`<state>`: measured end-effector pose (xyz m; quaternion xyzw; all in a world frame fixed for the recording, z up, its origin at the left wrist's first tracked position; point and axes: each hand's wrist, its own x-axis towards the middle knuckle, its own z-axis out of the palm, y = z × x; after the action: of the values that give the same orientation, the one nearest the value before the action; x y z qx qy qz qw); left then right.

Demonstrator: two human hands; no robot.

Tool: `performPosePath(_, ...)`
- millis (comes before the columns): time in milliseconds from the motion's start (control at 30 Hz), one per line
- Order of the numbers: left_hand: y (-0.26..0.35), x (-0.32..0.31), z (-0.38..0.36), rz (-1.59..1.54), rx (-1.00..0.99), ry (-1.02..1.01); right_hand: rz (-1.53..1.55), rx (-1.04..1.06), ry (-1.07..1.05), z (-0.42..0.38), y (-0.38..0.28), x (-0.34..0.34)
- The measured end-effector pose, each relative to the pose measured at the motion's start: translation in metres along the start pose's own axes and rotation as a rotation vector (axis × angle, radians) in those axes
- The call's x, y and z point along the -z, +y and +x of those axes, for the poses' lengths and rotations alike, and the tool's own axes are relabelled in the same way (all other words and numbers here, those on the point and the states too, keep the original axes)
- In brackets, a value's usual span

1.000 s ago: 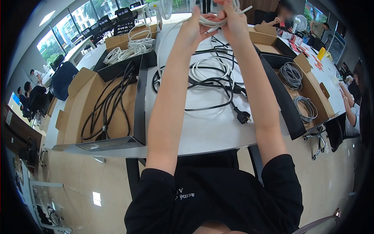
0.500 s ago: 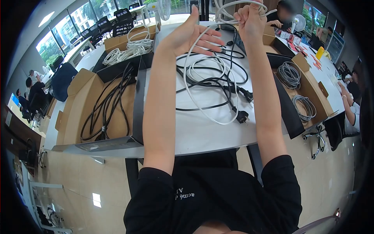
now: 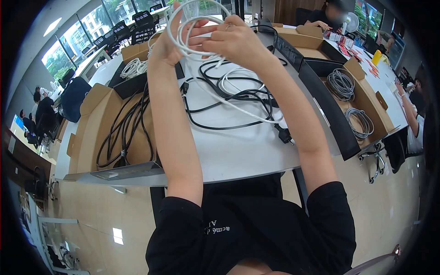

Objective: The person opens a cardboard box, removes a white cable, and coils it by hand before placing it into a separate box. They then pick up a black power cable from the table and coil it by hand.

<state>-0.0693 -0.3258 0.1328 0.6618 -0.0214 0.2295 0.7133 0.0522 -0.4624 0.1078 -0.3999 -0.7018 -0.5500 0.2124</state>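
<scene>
A coiled white cable (image 3: 185, 43) is held up over the far part of the table. My right hand (image 3: 236, 41) is closed round the right side of its loops. My left hand (image 3: 172, 46) has its fingers spread at the left side of the coil, with loops passing over them. From the coil a white strand (image 3: 229, 103) runs down to the tabletop. Beneath my hands lie tangled black cables (image 3: 220, 124) with plugs (image 3: 284, 134), and more white loops among them.
An open box (image 3: 98, 123) with black cables stands left, a box of white cable (image 3: 134, 68) behind it. On the right, a box (image 3: 380, 112) holds two grey coils (image 3: 340, 85). A person (image 3: 323, 20) sits beyond the table; another person's arm (image 3: 410, 114) is far right.
My right hand has moved left and brought the white coil to my left hand, which has shifted left. The hanging white loop has been drawn up and left. A black connector now shows at left.
</scene>
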Motion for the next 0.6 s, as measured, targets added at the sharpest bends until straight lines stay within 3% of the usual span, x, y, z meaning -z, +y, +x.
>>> performPosePath(100,0.008,0.004,-0.011,0.149,-0.081,-0.057,-0.027,-0.016,-0.097,-0.001,-0.01,-0.003)
performPosePath(233,0.014,-0.018,-0.021,0.491,-0.172,0.046,-0.033,-0.057,-0.235,-0.012,-0.011,-0.013)
performPosePath(367,0.016,-0.015,-0.02,0.541,-0.133,-0.02,-0.031,-0.146,-0.42,-0.012,-0.01,-0.011)
performPosePath(467,0.005,-0.006,-0.006,0.454,-0.249,-0.011,-0.038,-0.184,-0.504,-0.007,-0.011,-0.005)
performPosePath(600,-0.001,-0.002,-0.003,0.574,-0.308,0.259,0.063,-0.263,-0.525,0.001,-0.02,0.002)
